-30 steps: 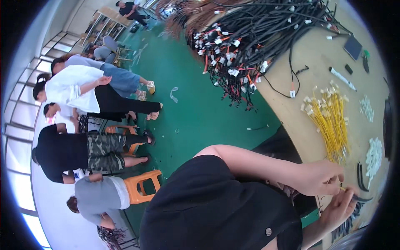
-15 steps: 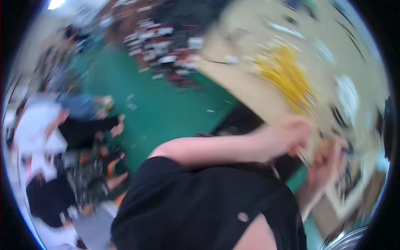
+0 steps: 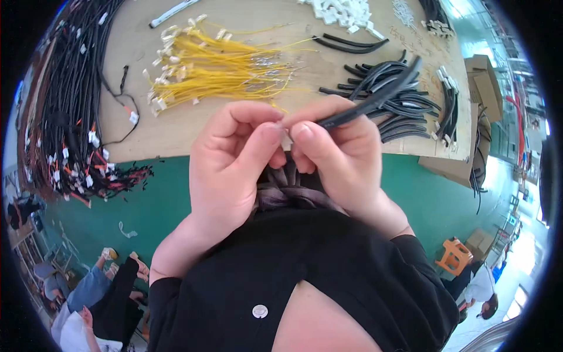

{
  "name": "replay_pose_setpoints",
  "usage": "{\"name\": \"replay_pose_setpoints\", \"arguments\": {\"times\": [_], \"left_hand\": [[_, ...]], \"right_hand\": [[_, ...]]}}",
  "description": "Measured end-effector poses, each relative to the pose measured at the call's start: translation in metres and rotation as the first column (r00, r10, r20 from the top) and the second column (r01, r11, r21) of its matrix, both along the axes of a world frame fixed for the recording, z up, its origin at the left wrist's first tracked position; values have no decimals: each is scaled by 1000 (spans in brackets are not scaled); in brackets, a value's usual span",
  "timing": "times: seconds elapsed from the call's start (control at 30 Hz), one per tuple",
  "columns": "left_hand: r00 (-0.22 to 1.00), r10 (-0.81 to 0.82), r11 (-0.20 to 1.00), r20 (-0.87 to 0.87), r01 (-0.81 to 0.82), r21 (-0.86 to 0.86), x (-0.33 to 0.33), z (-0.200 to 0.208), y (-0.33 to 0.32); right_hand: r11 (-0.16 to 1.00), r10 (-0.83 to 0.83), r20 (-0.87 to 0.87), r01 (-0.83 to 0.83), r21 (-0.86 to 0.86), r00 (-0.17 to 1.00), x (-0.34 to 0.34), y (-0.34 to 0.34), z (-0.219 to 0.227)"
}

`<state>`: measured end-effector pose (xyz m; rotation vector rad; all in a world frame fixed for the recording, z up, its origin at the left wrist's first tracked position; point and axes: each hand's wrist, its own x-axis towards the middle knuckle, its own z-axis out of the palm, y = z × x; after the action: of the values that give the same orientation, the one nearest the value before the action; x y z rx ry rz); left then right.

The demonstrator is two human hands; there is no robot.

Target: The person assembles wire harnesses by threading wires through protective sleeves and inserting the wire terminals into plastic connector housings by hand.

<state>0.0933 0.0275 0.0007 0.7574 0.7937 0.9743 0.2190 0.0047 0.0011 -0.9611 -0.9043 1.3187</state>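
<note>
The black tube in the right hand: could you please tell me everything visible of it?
The black tube is slim, smooth and gently curved, apparently flexible plastic or rubber. It slants up and rightward, its near end held in the right hand by the thumb, its far end showing over similar tubes on the table.

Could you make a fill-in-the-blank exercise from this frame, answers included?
The hand with the curved black tube is the ____ one.
The wires between the long black cables and the short black tubes are coloured ____.
The floor is coloured ____.
The plastic stool at lower right is coloured ____.

Missing words: right; yellow; green; orange.
</note>
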Motion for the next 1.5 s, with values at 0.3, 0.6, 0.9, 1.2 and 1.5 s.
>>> {"name": "replay_pose_setpoints", "arguments": {"times": [0.3,0.6,0.9,1.2,1.5], "left_hand": [[999,-31,998,-41,33,56,-9,-12,6],[913,23,938,-408,121,323,-44,-24,10],[911,-28,885,-410,213,413,-9,2,9],[986,-169,970,-8,168,176,-17,-9,9],[984,-173,936,-44,178,305,-19,-8,10]], "right_hand": [[997,-24,-49,21,-70,999,11,10,5],[984,-174,27,173,43,984,50,26,20],[999,29,281,-33,8,959,11,23,15],[990,3,113,13,-143,994,-1,24,21],[1000,3,203,2,-24,979,0,22,14]]}}
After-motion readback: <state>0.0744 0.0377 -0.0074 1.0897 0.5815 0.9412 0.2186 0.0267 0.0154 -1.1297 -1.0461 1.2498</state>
